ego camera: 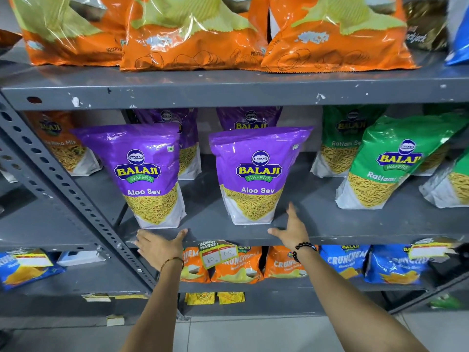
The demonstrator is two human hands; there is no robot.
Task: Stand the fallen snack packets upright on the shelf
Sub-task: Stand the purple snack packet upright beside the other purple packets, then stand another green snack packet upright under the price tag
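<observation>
While both of my hands sit at the front lip of the middle shelf point(355, 232), neither one grips anything: my left hand point(158, 246) is spread flat, palm down, and my right hand point(291, 231) is open with fingers splayed, a black bead bracelet point(302, 250) on its wrist. Just above the left hand stands a purple packet point(147, 174) reading "BALAJI WAFERS Aloo Sev", upright. Just above and left of the right hand stands a second purple Aloo Sev packet point(256, 176), also upright, close to my fingertips; I cannot tell if they touch it. Further right of the right hand a green "BALAJI WAFERS Ratlami Sev" packet point(390, 163) leans to the left. Between my wrists, below the shelf lip, hangs a price tag point(218, 254) marked "SUPER MARKET", "80" and "40". Under the hands sit orange point(236, 268) and blue point(345, 260) "CRUNCHEM" bags. High above, orange potato wafer bags point(193, 34) fill the top shelf.
</observation>
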